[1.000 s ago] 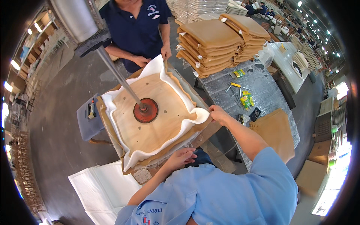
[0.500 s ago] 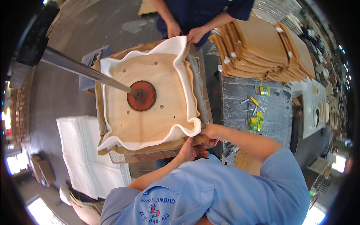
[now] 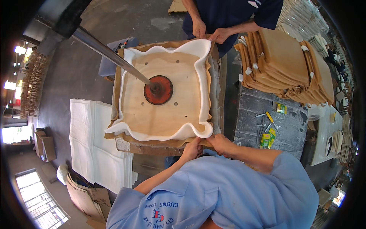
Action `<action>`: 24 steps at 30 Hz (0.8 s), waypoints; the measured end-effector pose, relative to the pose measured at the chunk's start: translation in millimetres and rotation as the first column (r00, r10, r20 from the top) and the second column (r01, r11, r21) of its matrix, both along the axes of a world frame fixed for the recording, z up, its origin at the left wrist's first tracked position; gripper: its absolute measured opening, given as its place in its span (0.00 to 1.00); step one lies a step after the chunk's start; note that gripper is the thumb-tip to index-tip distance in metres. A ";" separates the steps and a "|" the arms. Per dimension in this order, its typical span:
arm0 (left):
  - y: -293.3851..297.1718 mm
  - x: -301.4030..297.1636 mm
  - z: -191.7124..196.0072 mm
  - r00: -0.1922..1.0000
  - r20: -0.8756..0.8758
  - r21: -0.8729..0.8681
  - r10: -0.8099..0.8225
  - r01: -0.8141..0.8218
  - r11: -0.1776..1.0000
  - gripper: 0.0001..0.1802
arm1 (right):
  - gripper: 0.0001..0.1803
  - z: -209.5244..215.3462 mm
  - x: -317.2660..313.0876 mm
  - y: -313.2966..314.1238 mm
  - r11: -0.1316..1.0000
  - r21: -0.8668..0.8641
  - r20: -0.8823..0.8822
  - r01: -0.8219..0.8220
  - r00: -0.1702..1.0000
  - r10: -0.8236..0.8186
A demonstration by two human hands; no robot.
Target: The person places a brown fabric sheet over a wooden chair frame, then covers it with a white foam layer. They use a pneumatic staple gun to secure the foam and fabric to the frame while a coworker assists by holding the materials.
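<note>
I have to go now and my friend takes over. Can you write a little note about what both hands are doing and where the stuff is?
Left hand: pinching the near edge of the tan cover under the white foam.
Right hand: gripping the same edge at the near right corner.
Wooden seat board lies on the foam, pressed by a red disc on a metal rod.
A co-worker's hands hold the far edge.
Done: board, foam and cover stacked and pressed.
Left: foam edges are wavy and loose all round.
</note>
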State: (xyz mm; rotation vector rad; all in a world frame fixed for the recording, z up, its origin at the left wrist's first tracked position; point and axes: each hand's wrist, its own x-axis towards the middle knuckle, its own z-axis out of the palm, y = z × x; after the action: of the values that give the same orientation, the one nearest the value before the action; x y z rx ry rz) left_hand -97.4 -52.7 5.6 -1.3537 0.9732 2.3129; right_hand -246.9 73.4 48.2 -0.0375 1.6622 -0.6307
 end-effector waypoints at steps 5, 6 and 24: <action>5.2 2.0 -9.3 0.999 0.015 -0.068 0.035 -0.034 0.997 0.27 | 0.32 -6.0 10.5 8.0 0.998 -0.066 -0.121 0.018 0.992 -0.026; -1.3 1.4 -4.6 0.998 0.030 -0.102 -0.061 0.064 0.993 0.27 | 0.31 2.1 10.5 2.1 0.996 -0.076 -0.134 0.048 0.989 -0.058; -385.5 212.2 47.7 0.896 0.316 -0.431 -0.312 0.429 0.794 0.22 | 0.17 -19.6 55.6 -3.1 0.739 -0.295 -0.218 0.606 0.710 -0.669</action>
State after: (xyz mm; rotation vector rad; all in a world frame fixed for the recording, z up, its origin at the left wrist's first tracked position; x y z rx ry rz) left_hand 114.8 -438.2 53.3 -1.3986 1.6561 1.6269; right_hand -191.2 70.3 28.6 0.3329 1.9097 -1.3931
